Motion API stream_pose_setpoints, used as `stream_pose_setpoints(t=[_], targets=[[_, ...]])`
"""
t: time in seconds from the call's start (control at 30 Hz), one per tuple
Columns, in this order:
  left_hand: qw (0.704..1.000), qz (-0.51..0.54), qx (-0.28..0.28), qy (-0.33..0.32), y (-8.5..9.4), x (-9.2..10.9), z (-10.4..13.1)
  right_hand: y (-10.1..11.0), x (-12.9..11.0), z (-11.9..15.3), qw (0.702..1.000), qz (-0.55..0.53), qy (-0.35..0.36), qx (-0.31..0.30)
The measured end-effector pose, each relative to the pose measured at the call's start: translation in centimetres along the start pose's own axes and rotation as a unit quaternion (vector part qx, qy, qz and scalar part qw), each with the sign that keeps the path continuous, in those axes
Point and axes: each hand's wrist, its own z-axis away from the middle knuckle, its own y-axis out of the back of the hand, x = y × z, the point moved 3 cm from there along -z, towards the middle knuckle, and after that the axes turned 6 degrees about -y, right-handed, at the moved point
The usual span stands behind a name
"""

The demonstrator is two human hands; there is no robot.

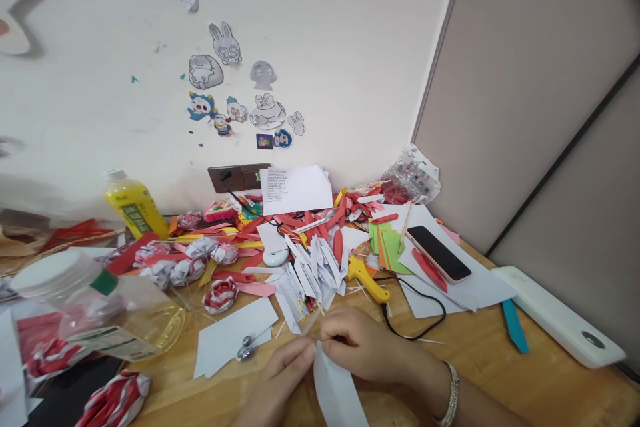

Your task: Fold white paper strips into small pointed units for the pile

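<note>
A folded white paper strip (337, 390) hangs between my two hands near the bottom middle of the view. My left hand (283, 377) pinches its upper left edge between thumb and finger. With fingers curled, my right hand (363, 343) grips the top of the same strip; a bracelet is on that wrist. Just beyond my hands lies a pile of folded white paper pieces (315, 263). The yellow glue gun (367, 278) rests beyond my right hand. White paper cards (235, 333) lie left of my left hand, with small shiny beads (245, 347) on them.
A yellow bottle (135, 207) and a clear jar (125, 320) are at the left, near red-and-white paper flowers (117, 400). Red paper strips cover the back. At the right are a phone (439, 252), a teal cutter (514, 325) and a long white device (557, 317).
</note>
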Motion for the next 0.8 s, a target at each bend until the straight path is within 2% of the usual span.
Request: stream_pose_setpoints(t=[0.2, 0.33, 0.57, 0.8], targets=[[1.0, -0.006, -0.004, 0.031, 0.0, -0.3, -0.3, -0.3, 0.2, 0.0, 1.0, 0.011, 0.008, -0.013], [0.999, -0.023, -0.01, 0.029, 0.0, -0.1, -0.3, -0.3, 0.4, 0.0, 1.0, -0.012, 0.001, -0.016], [0.997, -0.023, -0.063, 0.043, -0.1, -0.8, -0.4, -0.4, 1.6, 0.0, 0.983, -0.142, -0.071, -0.09], [0.996, -0.037, -0.064, 0.041, -0.4, -0.2, -0.3, -0.4, 1.6, 0.1, 0.972, -0.185, -0.108, -0.092]])
